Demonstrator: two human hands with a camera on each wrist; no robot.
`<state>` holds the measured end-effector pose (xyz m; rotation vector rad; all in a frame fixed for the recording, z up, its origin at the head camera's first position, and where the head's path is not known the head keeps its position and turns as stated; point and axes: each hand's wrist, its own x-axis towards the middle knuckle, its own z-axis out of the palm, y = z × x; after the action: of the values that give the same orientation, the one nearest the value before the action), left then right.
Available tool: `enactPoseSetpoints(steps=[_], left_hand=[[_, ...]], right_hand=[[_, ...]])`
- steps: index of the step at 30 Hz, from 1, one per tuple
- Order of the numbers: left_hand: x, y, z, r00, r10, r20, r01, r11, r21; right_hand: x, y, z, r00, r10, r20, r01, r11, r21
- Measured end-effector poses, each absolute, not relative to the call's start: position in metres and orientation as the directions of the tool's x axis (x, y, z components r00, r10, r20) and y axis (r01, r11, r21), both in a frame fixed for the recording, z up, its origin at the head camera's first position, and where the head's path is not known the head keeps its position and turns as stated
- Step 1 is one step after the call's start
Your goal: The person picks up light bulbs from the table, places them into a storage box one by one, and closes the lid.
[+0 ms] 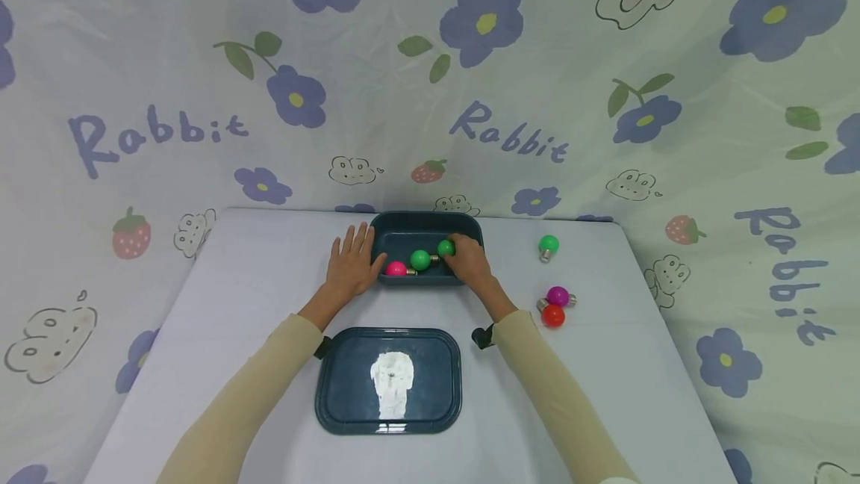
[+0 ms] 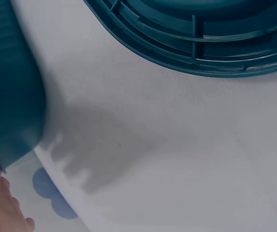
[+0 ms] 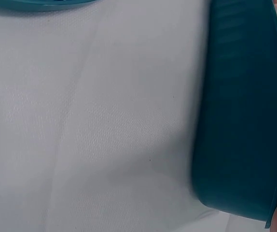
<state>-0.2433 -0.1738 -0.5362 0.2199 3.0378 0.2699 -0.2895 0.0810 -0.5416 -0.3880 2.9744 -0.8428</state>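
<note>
A dark teal box (image 1: 430, 280) stands near the back edge of the table. Inside it lie a pink bulb (image 1: 396, 268) and a green bulb (image 1: 419, 260). My right hand (image 1: 468, 261) reaches over the box's right side and pinches another green bulb (image 1: 446, 247) inside it. At the left end of the box my left hand (image 1: 351, 264) rests against the rim, its fingers straight. Part of the left hand (image 2: 1, 203) shows beside the box wall (image 2: 13, 92) in the left wrist view. The right wrist view shows mostly the box's outer side (image 3: 240, 116).
A dark teal lid (image 1: 388, 417) lies flat in front of the box, between the forearms. On the right of the table are a green bulb (image 1: 549, 244), a purple bulb (image 1: 558, 296) and a red bulb (image 1: 553, 316); the last two touch. A printed curtain (image 1: 376, 95) hangs behind.
</note>
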Motion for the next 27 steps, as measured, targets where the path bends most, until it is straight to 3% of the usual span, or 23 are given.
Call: enactPoseSetpoints(steps=[19,27], left_hand=[[-0.2448,-0.1743,-0.5355,-0.985,0.154,-0.076,0.138,0.974,0.18],[-0.2444,-0.1753,-0.5362,-0.985,0.155,-0.072,0.14,0.973,0.183]], right_hand=[[-0.2911,0.0815,-0.537,-0.967,-0.25,0.043,-0.235,0.823,-0.517],[-0.2892,0.0888,-0.5343,-0.97,-0.234,0.06,-0.215,0.725,-0.655]])
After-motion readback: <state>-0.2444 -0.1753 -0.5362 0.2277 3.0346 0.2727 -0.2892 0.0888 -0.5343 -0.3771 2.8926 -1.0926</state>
